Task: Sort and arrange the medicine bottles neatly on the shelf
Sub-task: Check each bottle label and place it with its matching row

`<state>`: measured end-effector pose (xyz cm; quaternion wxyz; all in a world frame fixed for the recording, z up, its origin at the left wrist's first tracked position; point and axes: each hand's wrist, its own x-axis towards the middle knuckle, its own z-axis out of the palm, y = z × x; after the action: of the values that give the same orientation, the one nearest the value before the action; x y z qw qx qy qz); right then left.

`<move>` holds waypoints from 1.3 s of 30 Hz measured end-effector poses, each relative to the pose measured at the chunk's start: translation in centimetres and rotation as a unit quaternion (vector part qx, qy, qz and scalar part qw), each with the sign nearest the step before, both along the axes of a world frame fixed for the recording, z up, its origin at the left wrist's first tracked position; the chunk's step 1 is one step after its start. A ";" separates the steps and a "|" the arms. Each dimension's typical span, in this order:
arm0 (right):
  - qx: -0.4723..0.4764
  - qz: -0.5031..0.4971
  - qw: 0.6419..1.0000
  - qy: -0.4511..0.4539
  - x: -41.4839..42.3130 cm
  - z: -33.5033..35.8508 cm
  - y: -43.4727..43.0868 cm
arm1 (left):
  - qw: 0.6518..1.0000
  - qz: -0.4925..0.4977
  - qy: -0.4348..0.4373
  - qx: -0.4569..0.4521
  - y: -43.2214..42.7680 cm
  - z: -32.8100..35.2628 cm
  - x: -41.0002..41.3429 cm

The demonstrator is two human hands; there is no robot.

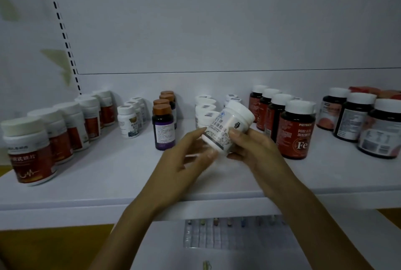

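A white medicine bottle (225, 127) with a white cap and a printed label is held tilted above the white shelf (112, 174). My right hand (253, 148) grips it from the right and below. My left hand (188, 154) touches its lower left side with fingertips, slightly blurred. Behind it stands a row of matching white bottles (205, 109). Rows run back from the shelf front: red-labelled white bottles (30, 150) at left, small white bottles (128, 120), purple-labelled dark bottles (163, 126) with copper caps, dark "Fe" bottles (297, 131) with red labels, and dark bottles (382, 126) at far right.
The white back panel (217, 31) rises behind the shelf, with a slotted upright (63, 31) at left. Below the shelf's front edge lies a clear tray of small vials (227, 233) on a white surface. Bare shelf lies in front of the middle rows.
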<state>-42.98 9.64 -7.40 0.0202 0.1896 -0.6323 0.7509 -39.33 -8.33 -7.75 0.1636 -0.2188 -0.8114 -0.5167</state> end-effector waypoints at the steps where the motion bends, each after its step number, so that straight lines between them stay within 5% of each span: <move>1: -0.004 0.005 1.000 0.004 0.0 0.0 0.1 | 1.000 -0.014 -0.010 -0.003 0.1 -0.1 0.2; 17: 0.039 0.061 0.992 0.099 1.0 0.2 -0.5 | 0.995 -0.023 0.018 0.097 -1.2 0.0 -0.4; 26: 0.036 0.038 0.998 0.034 0.9 0.3 -0.5 | 0.996 0.021 0.070 0.043 -0.9 0.0 0.1; 31: 0.034 0.024 0.997 0.058 0.7 0.2 -0.4 | 0.991 -0.014 0.065 0.113 -1.1 0.0 0.0; 35: -0.016 -0.035 0.997 0.070 0.5 -0.3 -0.4 | 0.998 0.044 0.047 0.022 -1.1 -0.2 -0.1; 39: 0.122 -0.112 0.979 0.117 0.3 -0.8 -1.1 | 0.992 0.067 -0.009 -0.105 -0.6 -0.4 -0.6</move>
<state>-42.69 8.58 -8.18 0.1547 0.2047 -0.7296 0.6339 -39.91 -8.92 -8.19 0.1662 -0.1753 -0.8753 -0.4189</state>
